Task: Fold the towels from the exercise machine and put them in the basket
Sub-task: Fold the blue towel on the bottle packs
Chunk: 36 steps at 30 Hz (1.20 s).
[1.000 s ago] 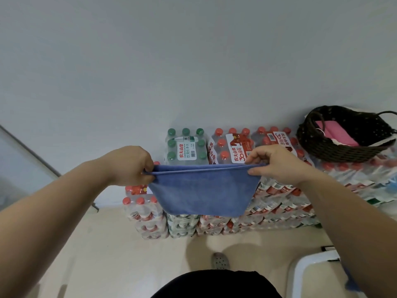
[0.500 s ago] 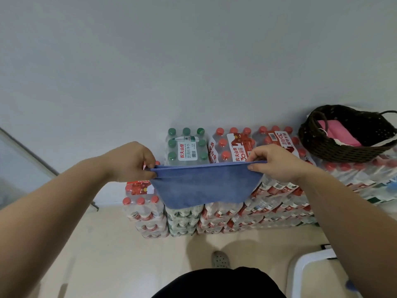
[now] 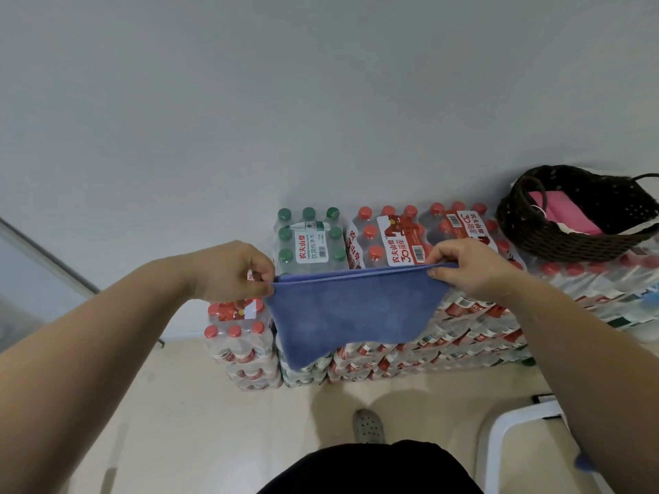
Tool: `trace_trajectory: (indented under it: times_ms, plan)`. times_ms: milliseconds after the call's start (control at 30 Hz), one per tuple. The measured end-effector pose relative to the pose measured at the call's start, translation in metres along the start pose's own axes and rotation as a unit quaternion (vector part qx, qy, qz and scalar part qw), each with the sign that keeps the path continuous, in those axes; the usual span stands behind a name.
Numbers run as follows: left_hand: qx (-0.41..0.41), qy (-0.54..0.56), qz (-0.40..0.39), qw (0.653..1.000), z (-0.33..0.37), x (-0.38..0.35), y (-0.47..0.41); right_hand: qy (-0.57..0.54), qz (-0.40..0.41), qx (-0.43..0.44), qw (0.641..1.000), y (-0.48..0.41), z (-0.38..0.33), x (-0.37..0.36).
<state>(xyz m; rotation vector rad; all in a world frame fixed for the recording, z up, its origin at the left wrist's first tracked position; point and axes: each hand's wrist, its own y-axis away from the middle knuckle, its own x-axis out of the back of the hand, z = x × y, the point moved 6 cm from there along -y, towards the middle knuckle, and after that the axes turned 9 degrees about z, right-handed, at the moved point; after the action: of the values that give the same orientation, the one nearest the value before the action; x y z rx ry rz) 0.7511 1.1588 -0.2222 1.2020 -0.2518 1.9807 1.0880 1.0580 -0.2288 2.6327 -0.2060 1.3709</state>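
A blue towel (image 3: 351,311) hangs doubled over in the air in front of me, its top edge stretched level. My left hand (image 3: 231,270) pinches its left top corner and my right hand (image 3: 470,267) pinches its right top corner. Its lower edge sags lower on the left side. A dark woven basket (image 3: 556,240) stands at the right on top of stacked bottle packs, with a folded pink towel (image 3: 560,212) inside it. The exercise machine shows only as a white frame (image 3: 513,418) at the lower right.
Shrink-wrapped packs of water bottles (image 3: 388,240) are stacked against the grey wall (image 3: 321,101), behind the towel. A lower stack (image 3: 242,347) stands at their left. Beige floor and my shoe (image 3: 369,426) lie below. A glass panel (image 3: 32,279) is at the far left.
The towel's lower edge swung up and has dropped again, now lower on the left. Both hands stay on the top corners, nearly in place.
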Motion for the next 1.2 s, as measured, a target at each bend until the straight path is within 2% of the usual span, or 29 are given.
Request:
trace_trajectory:
  times_ms: [100, 300, 400, 467, 633, 733, 833, 967, 1067, 1200]
  plan:
    - [-0.002, -0.005, -0.001, 1.000, 0.002, -0.004, -0.001, -0.021, -0.008, -0.003, 1.000, 0.004, 0.004, -0.002]
    - [0.036, 0.083, 0.162, 0.983, -0.010, 0.010, -0.006, -0.042, -0.036, -0.020, 0.998, 0.006, 0.007, -0.005]
    - [0.078, 0.091, 0.202, 0.972, -0.019, 0.007, -0.012, -0.016, -0.031, -0.012, 0.999, -0.006, 0.004, -0.009]
    - [0.105, 0.070, 0.207, 0.970, -0.026, 0.004, -0.023, 0.006, -0.018, -0.009, 1.000, -0.018, 0.002, -0.013]
    - [0.132, -0.078, 0.242, 0.958, -0.039, 0.012, -0.071, 0.068, 0.029, -0.007, 0.997, -0.067, 0.006, -0.017]
    - [0.200, -0.079, 0.279, 0.936, -0.047, 0.017, -0.098, 0.063, 0.039, -0.018, 0.997, -0.101, 0.013, -0.019]
    - [0.295, 0.027, 0.296, 0.908, -0.054, 0.015, -0.122, 0.004, 0.041, -0.067, 0.997, -0.133, 0.028, -0.022]
    - [0.392, 0.243, 0.304, 0.834, -0.066, 0.005, -0.152, -0.089, 0.039, -0.138, 0.986, -0.174, 0.045, -0.028]
    - [0.399, 0.337, 0.319, 0.791, -0.071, 0.004, -0.177, -0.140, 0.046, -0.176, 0.973, -0.204, 0.053, -0.030]
    - [0.362, 0.377, 0.369, 0.769, -0.078, 0.013, -0.200, -0.197, 0.051, -0.187, 0.961, -0.236, 0.057, -0.031]
